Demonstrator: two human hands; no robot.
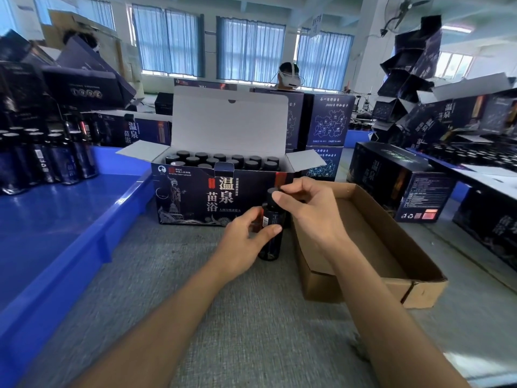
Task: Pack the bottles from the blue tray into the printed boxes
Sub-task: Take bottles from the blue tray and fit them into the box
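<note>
— Left hand (246, 242) status? Closed around the dark bottle (270, 233), held upright in front of the printed box (212, 197).
— Right hand (305, 208)? Pinched on the bottle's black cap (272, 193). Table (223, 303) below.

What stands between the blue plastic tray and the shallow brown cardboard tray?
In the head view, the open printed box and the dark bottle, held by both hands, stand on grey table.
</note>
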